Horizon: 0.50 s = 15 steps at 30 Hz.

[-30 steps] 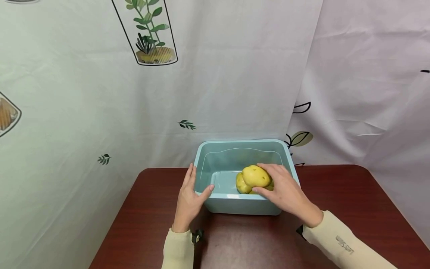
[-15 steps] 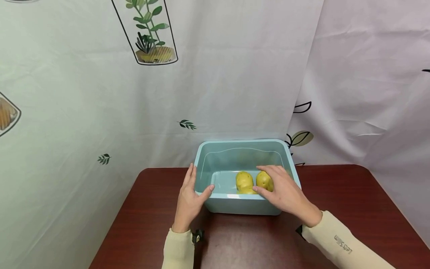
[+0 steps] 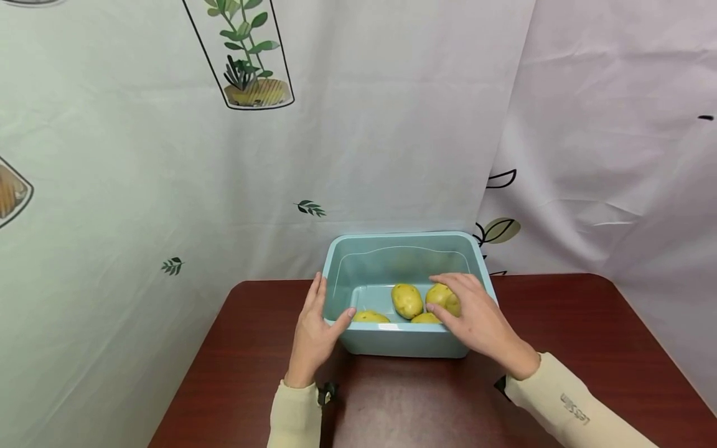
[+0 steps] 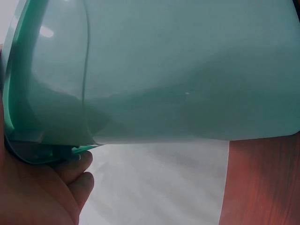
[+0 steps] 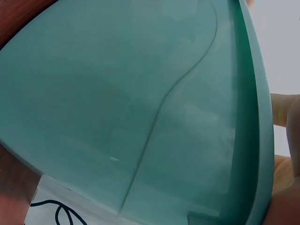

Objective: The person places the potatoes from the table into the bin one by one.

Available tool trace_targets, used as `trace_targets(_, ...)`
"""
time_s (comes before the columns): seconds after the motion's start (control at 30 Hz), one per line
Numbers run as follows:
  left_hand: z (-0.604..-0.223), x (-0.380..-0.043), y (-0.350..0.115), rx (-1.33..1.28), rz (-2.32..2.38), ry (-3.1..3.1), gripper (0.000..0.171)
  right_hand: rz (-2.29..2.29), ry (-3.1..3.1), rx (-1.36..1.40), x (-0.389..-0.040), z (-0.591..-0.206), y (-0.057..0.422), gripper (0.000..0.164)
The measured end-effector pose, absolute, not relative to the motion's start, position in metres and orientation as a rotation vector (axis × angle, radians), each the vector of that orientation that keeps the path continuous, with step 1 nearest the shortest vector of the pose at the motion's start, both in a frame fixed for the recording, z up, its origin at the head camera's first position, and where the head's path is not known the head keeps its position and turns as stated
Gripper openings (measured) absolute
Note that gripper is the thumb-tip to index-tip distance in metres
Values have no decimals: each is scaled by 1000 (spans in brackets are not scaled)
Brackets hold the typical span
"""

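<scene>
A light blue plastic bin [image 3: 404, 341] stands at the back of the table with several yellow potatoes in it. One potato [image 3: 407, 301] lies mid-floor; another potato [image 3: 371, 317] shows by the front wall, left of it. My left hand [image 3: 315, 339] touches the bin's left front corner, fingers straight along the side rim and thumb over the front. Over the right part of the bin hovers my right hand [image 3: 476, 317], thumb and fingers apart, partly covering a potato [image 3: 439, 295]. Nothing is gripped in it. Both wrist views mostly show the bin's outer wall [image 4: 178, 70].
A dark red-brown table [image 3: 566, 330] carries the bin. Behind it hangs a pale printed cloth [image 3: 392, 137], close to the bin's back rim.
A second ago my right hand held a potato above the others; it has let go. The potatoes have shifted, and one now lies at the front left. My left hand has stayed put.
</scene>
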<state>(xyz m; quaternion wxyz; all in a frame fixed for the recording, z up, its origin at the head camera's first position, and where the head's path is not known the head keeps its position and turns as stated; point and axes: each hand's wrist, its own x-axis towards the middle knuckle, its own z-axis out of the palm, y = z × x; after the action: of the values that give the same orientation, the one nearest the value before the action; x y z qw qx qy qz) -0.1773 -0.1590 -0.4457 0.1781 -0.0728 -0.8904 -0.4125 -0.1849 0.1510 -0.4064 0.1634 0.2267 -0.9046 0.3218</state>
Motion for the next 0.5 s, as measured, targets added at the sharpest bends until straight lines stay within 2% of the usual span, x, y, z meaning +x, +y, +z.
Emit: trace_targets(0.5, -443, -177, -159, -210, -1141, -2533, 92, 915, -2526, 604, -183, -407, 165, 43)
